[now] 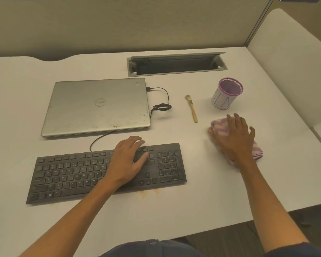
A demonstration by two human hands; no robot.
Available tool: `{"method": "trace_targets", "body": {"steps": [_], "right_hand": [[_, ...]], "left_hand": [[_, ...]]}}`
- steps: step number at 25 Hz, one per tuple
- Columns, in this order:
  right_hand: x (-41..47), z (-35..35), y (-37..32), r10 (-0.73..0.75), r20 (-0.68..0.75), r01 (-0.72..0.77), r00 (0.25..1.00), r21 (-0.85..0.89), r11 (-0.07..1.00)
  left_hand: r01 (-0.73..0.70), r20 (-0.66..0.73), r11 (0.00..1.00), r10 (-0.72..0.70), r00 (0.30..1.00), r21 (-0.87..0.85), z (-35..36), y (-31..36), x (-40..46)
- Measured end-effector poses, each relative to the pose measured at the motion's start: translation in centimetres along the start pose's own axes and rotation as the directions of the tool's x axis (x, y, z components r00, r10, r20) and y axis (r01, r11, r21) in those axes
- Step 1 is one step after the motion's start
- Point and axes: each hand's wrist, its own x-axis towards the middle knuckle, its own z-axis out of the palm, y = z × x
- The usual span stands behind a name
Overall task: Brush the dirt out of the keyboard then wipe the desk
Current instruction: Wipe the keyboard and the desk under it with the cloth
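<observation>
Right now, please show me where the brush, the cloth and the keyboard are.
brush (192, 109): head view, on its wooden handle.
cloth (218, 125): head view, striped part left of the right hand.
keyboard (70, 175): head view, letter keys.

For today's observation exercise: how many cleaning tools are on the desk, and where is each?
2. The brush lies untouched between the laptop and the cup. The cloth lies under the right hand, right of the keyboard.

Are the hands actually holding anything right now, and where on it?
Nothing is gripped. The right hand lies flat on the folded cloth; the left hand rests on the keyboard. The brush lies untouched.
</observation>
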Motion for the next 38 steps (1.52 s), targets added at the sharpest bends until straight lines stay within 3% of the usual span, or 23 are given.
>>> {"method": "trace_targets", "body": {"steps": [3,8,10,13,17,20,23,25,30,34,38], "right_hand": [[-0.6,1.6,0.9,0.012,0.154,0.000,0.988,-0.075,0.997],[-0.4,2.0,0.3,0.063,0.144,-0.056,0.988,-0.049,0.997],[-0.5,1.0,-0.7,0.064,0.062,-0.068,0.996,0.074,0.995],[-1.9,-2.3,-3.8,0.120,-0.025,-0.099,0.992,0.406,0.908],[-5.9,-6.4,-10.9,0.189,0.044,-0.182,0.981,0.544,0.819],[-9.6,-5.6,-16.6,0.117,0.147,-0.174,0.982,0.482,0.859],[-12.6,-2.2,-20.2,0.016,0.233,-0.065,0.972,0.205,0.977],[-13.4,-1.1,-20.5,0.000,0.274,-0.027,0.962,0.093,0.995],[-11.6,-2.2,-17.4,-0.142,0.129,0.117,0.981,0.183,0.976],[-11.4,-1.1,-14.9,-0.265,0.259,0.250,0.929,0.093,0.964],[-11.3,0.1,-15.0,-0.271,0.268,0.264,0.924,0.063,0.962]], "left_hand": [[0.015,-0.013,1.000,-0.015,1.000,-0.006,-0.7,-0.5,-1.0],[0.051,-0.066,0.999,-0.052,0.996,-0.016,-1.9,-1.4,-3.1],[0.055,-0.091,0.998,-0.055,0.994,-0.007,-2.3,-1.7,-4.1],[0.046,-0.123,0.999,-0.045,0.991,0.004,-3.0,-2.4,-5.4],[0.069,-0.162,0.997,-0.065,0.985,0.019,-4.2,-3.7,-6.2],[0.085,-0.191,0.996,-0.078,0.979,0.027,-5.1,-4.7,-6.7],[0.097,-0.195,0.994,-0.087,0.977,0.040,-5.7,-5.8,-7.4],[0.101,-0.193,0.994,-0.090,0.977,0.048,-6.2,-6.5,-7.9],[0.218,-0.204,0.972,-0.196,0.959,0.088,-7.8,-9.6,-10.0],[0.389,-0.232,0.911,-0.353,0.907,0.135,-9.4,-12.1,-12.1],[0.512,-0.200,0.851,-0.486,0.851,0.113,-10.7,-14.4,-14.1]]}}
